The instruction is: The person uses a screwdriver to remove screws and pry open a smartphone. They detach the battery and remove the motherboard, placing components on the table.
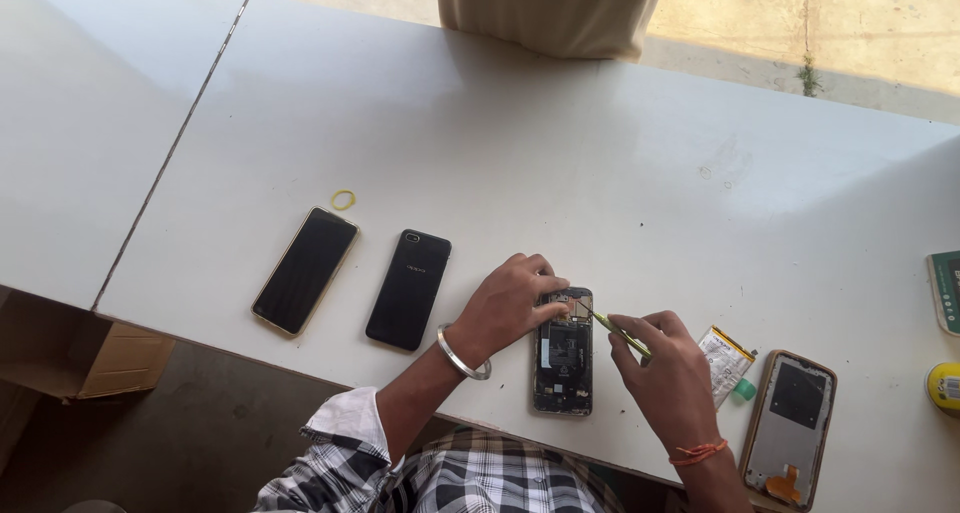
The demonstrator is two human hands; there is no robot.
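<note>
While the opened phone (562, 353) is lying with its back off near the front edge of the white table (620, 173), the person is working at its upper end with both hands. The left hand (510, 303) is resting over the phone's top left corner, fingers curled down onto the frame and pinning it flat. The right hand (668, 373) is pinching a pair of yellow-green tweezers (612, 331), fingers closed round them, and the tips are touching the exposed parts near the phone's top edge. I judge the step to be picking at a small part or connector there; the move in hand is calling for a steady frame and a fine, light grip at the tips. Just right of that hand a loose battery (726, 361) is lying, and beside it a removed back cover (790, 425), inner side up. Left of the work, two intact phones, one black (408, 289) and one gold-edged (305, 270), are lying apart, with a small yellow rubber band (343, 200) beyond them. At the far edge another person's torso (550, 13) is standing.
</note>
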